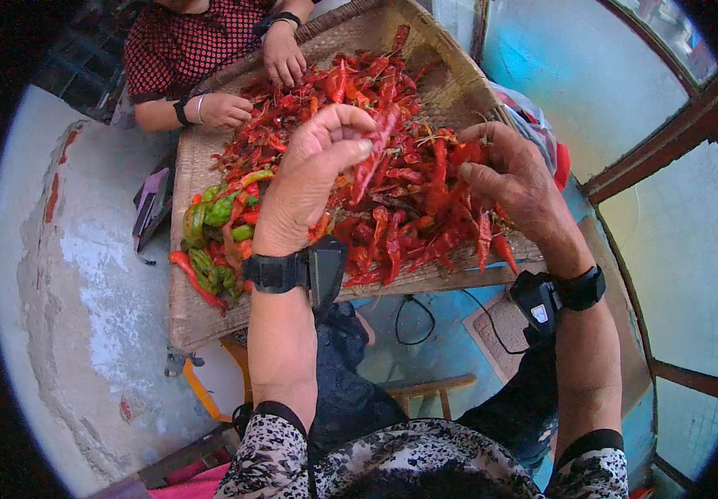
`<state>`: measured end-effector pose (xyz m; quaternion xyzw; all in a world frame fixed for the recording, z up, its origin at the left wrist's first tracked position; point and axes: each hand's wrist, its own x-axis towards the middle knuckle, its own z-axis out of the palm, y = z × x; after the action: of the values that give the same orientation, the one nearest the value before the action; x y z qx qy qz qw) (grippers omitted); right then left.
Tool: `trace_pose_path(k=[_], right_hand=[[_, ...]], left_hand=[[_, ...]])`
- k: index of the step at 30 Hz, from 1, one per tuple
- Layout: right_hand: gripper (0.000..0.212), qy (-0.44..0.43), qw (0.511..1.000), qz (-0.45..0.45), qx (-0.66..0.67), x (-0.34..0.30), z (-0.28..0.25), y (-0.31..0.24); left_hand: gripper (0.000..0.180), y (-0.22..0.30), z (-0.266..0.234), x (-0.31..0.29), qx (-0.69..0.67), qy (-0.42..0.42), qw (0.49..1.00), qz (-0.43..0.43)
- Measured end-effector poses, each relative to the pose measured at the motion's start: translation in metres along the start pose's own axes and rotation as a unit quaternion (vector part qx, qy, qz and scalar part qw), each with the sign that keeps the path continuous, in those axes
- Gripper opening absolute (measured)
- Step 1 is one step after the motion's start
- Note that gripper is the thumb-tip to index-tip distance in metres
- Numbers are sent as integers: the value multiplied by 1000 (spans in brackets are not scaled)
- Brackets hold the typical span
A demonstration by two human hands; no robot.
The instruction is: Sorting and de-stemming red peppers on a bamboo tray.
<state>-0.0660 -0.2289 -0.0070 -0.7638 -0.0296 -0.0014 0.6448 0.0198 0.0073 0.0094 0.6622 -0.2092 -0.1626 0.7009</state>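
A wide woven tray (192, 316) holds a heap of dried red chillies (409, 200), with a few green chillies (209, 212) at its left side. My left hand (309, 175) is raised over the heap and pinches one long red chilli (375, 154) between thumb and fingers. My right hand (513, 175) hovers at the right edge of the heap with fingers curled around a thin stem or small chilli piece. Each of my wrists carries a black strap with a small device.
Across the tray sits another person in a red dotted top, both of their hands (284, 58) in the chillies. A purple phone-like object (152, 208) lies left of the tray. A wooden stool (425, 391) and cable lie on the blue floor below.
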Motion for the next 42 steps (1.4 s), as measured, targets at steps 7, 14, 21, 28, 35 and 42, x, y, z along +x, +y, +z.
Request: trace_pose_path(k=[7, 14, 21, 28, 35, 42], right_hand=[[20, 21, 999, -34, 14, 7, 9, 6], [27, 49, 993, -97, 49, 10, 15, 8], [30, 74, 992, -95, -30, 9, 5, 13], [26, 78, 988, -120, -66, 7, 7, 9], [28, 64, 979, -110, -157, 1, 14, 7], [33, 11, 975, -151, -160, 0, 26, 12]], left_hand=[[45, -13, 37, -3, 267, 13, 963, 31], [27, -21, 38, 3, 286, -16, 958, 25], [52, -25, -1, 15, 549, 161, 817, 70], [41, -47, 25, 4, 532, -46, 841, 87], [26, -29, 21, 0, 404, -28, 914, -13], [17, -9, 27, -5, 248, 46, 964, 78]])
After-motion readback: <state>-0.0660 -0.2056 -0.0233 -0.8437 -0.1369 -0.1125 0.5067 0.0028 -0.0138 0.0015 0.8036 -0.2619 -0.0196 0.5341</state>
